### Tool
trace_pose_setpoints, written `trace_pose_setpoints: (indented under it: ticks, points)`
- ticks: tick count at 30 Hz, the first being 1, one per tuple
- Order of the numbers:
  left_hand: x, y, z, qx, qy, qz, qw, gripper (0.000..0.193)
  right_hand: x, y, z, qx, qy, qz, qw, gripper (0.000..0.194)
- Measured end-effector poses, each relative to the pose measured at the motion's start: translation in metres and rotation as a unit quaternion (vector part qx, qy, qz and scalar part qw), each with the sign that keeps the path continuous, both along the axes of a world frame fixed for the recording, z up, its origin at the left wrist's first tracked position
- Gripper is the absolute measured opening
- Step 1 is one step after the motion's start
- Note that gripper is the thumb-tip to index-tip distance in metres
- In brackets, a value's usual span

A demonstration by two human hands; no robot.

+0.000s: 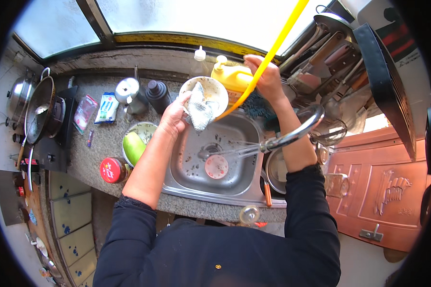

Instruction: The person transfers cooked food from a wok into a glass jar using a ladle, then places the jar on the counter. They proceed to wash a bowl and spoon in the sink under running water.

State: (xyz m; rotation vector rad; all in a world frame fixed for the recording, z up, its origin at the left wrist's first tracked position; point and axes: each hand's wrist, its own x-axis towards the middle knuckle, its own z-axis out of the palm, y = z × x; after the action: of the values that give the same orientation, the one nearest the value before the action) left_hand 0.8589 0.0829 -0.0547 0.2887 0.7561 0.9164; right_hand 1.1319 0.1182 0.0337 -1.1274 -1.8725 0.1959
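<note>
My left hand [176, 116] grips a white bowl [218, 85] by its near left rim, over the far edge of the sink. Dark specks stick to the bowl's inside. A silvery grey dishcloth [200, 109] lies in the bowl and hangs over its rim, against my fingers. My right hand [267, 79] is raised beside a yellow pump bottle [233, 77]. A yellow hose [274, 50] crosses in front of it, hiding part of the fingers, so its grip is unclear. Water runs from the chrome faucet [298, 131] into the steel sink [179, 172].
A small pale pink dish [216, 166] sits in the sink among dark scraps. Left of it are a green vegetable [133, 147] in a bowl, a red-lidded jar [111, 169] and a metal kettle [129, 91]. A knife with an orange handle [267, 193] lies right of the basin.
</note>
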Motion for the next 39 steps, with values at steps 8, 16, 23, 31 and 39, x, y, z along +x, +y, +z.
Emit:
trace_pose_setpoints:
  ticks: [8,16,23,31,39]
  points:
    - [0.003,0.034,-0.017,0.066,0.223,-0.017,0.973,0.047,-0.057,0.090,-0.017,-0.327,-0.009,0.012,0.945,0.056]
    - [0.017,0.024,0.009,0.052,0.148,-0.022,0.987,0.041,-0.059,0.090,-0.033,0.020,-0.432,0.002,0.901,0.020]
    - [0.019,0.024,0.008,0.012,0.091,-0.033,0.995,0.041,-0.062,0.095,-0.023,-0.256,-0.222,0.022,0.941,0.033]
    - [0.015,0.017,-0.002,-0.006,0.135,-0.049,0.990,0.049,-0.066,0.098,-0.027,-0.144,-0.319,0.098,0.932,0.039]
    - [0.017,0.013,0.010,-0.013,0.093,-0.038,0.995,0.048,-0.068,0.097,-0.032,-0.305,-0.252,0.077,0.915,0.036]
